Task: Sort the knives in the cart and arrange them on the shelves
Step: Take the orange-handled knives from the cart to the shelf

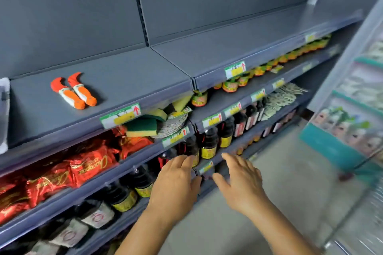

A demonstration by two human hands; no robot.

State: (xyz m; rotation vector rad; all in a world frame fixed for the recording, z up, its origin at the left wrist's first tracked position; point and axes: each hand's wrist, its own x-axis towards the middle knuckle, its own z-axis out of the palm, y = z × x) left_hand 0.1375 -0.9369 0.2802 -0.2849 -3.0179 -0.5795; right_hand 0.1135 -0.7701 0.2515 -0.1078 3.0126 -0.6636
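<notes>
While both hands hang in front of the lower shelving, the fingers [187, 160] of the left hand [176, 184] are loosely spread and gently bent, holding nothing; their tips lie over the dark bottles [209, 143] on the shelf behind, contact not clear. Fingers of the right hand [242, 180] are likewise relaxed and apart, thumb pointing toward the left hand, nothing in them. Between the two hands shows a shelf edge with a price tag [205, 167]. Up and left of the left fingers, well apart from them, two orange-and-white knives [75, 91] lie side by side, touching, on the grey upper shelf [128, 80], handles toward the shelf front. Below that shelf, left of the fingers: yellow-green sponges [145, 126], red snack packets [87, 161]. Up and right of the fingers: a row of small jars [230, 86]. Far right, a blurred glass-fronted cabinet [352, 93].
</notes>
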